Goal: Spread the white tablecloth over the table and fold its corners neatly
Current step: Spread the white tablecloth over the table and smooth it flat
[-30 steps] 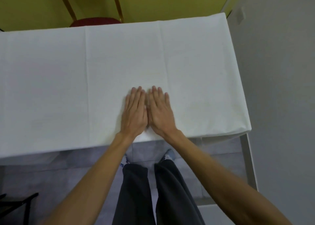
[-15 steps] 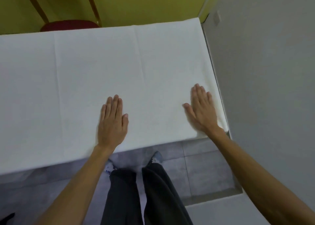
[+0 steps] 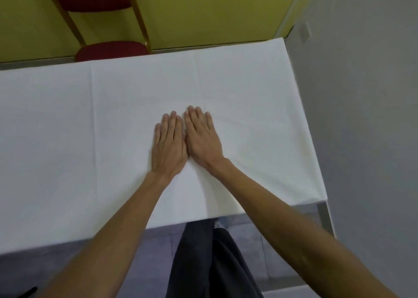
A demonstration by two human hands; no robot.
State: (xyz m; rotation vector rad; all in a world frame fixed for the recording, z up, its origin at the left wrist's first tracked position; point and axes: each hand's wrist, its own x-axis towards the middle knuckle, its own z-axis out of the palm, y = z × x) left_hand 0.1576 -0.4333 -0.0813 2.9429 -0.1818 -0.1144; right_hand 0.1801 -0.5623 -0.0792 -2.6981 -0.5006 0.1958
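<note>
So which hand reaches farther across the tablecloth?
The right hand: its fingertips lie slightly farther across the white tablecloth than those of the left hand.

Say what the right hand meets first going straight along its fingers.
Right hand meets only flat tablecloth up to the far edge; the red chair beyond looks just left of that line.

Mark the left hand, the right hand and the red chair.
left hand (image 3: 169,148), head view, back of the hand
right hand (image 3: 201,141), head view, back of the hand
red chair (image 3: 112,50), head view, seat cushion
</note>
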